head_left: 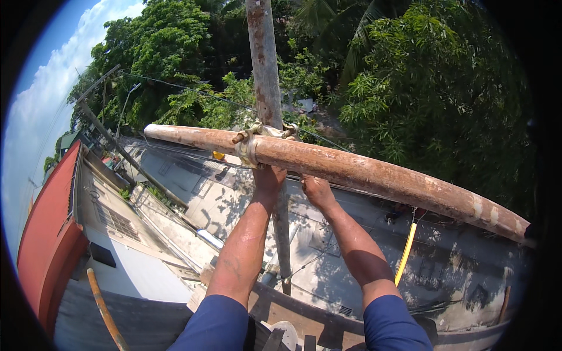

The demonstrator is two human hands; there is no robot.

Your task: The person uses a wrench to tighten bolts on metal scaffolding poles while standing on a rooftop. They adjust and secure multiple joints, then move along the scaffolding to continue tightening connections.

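Observation:
A rusty horizontal scaffold pipe [351,167] crosses an upright scaffold pipe [266,64] in front of me. At the crossing sits a scaffold clamp [248,149] with bolts, wrapped around the horizontal pipe. My left hand [270,177] reaches up under that pipe, just below the clamp and close to the upright. Its fingers are hidden behind the pipe. Right of the upright, my right hand [317,191] is closed just below the horizontal pipe. What it grips, if anything, is hidden.
Far below lies a paved street [216,199]. A red-roofed building [50,234] stands at left, with a utility pole [105,128] beyond. A yellow strap [405,254] hangs from the pipe's right part. A wooden plank [304,313] runs below my arms. Trees [433,88] fill the background.

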